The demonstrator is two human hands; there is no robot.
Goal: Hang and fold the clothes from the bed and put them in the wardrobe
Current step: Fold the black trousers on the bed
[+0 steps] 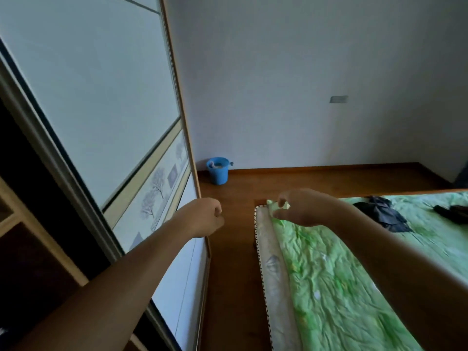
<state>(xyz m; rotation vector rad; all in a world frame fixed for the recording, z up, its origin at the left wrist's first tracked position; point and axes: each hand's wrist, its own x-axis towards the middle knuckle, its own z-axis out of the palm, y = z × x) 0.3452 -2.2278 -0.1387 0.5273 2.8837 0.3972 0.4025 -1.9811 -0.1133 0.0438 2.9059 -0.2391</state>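
- Left hand: fingers curled into an empty fist, beside the wardrobe.
- Right hand: fingers loosely bent over the bed corner; whether it grips anything cannot be told.
- Dark clothes on the bed.

Bed sheet bright green, mottled leafy print – mattress side cream, faded pattern. Dark grey clothes on bed. Beside bed: brown wood floor, wardrobe door pale panels, grey tree band. Blue bucket beyond bed.
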